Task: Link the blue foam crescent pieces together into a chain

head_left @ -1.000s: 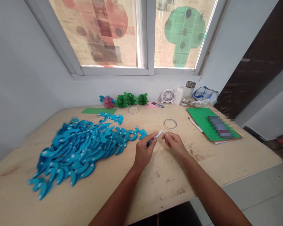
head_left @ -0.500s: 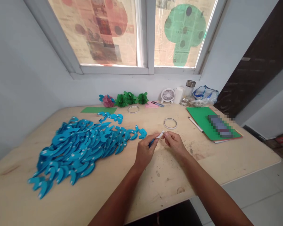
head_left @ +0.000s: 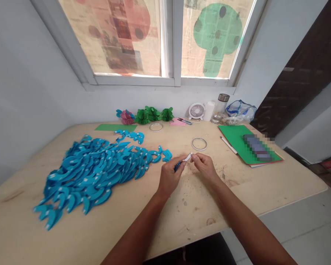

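Observation:
Near the middle of the table, my left hand (head_left: 170, 175) is closed around a small blue piece (head_left: 177, 166), mostly hidden by the fingers. From that hand sticks out a narrow white strip (head_left: 188, 157). The fingers of my right hand (head_left: 205, 165) pinch at the strip's upper end; the fingertips hide the exact contact. To the left spreads a big pile of curved blue cutouts (head_left: 91, 167) with small white patches on them. One thin roll of tape (head_left: 199, 144) lies flat just beyond my hands, and another roll (head_left: 156, 127) lies farther back.
Along the wall stand green and pink paper figures (head_left: 153, 114), a small white fan (head_left: 196, 111), a glass bottle (head_left: 220, 109) and a plastic bag (head_left: 240, 111). Pink paper with scissors (head_left: 184, 121) lies before them. At right are a white pen (head_left: 228, 145) and green sheets (head_left: 235, 141) under a blurred object.
Both hands stay almost in place, still at the white strip. The view has shifted slightly; nothing on the table has visibly moved.

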{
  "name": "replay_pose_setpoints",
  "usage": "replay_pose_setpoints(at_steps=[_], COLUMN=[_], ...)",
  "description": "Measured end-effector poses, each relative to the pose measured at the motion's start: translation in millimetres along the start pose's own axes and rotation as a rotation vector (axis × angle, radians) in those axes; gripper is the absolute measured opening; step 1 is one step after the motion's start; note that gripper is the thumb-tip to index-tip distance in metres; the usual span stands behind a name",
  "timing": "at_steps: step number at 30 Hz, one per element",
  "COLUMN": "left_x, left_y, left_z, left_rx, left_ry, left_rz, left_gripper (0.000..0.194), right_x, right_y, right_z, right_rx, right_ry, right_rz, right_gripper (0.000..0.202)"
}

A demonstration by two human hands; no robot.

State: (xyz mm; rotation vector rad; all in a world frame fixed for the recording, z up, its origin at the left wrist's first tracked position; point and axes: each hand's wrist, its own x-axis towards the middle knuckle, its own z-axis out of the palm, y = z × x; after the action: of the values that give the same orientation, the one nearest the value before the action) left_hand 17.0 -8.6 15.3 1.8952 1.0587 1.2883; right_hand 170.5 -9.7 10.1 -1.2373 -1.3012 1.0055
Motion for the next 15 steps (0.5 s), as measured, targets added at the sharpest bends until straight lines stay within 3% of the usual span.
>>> replay_pose_setpoints(at_steps=[15], left_x=[-0.6], left_y=[-3.1], left_z=[0.4], left_rx=[0.028], left_ry=[0.066], left_rz=[0.024], left_gripper=[0.025], right_x=[-0.7], right_y=[-0.3], right_z=[1.6], right_rx=[-0.035], right_ry=[0.028], right_rz=[-0.051], right_gripper=[0.039])
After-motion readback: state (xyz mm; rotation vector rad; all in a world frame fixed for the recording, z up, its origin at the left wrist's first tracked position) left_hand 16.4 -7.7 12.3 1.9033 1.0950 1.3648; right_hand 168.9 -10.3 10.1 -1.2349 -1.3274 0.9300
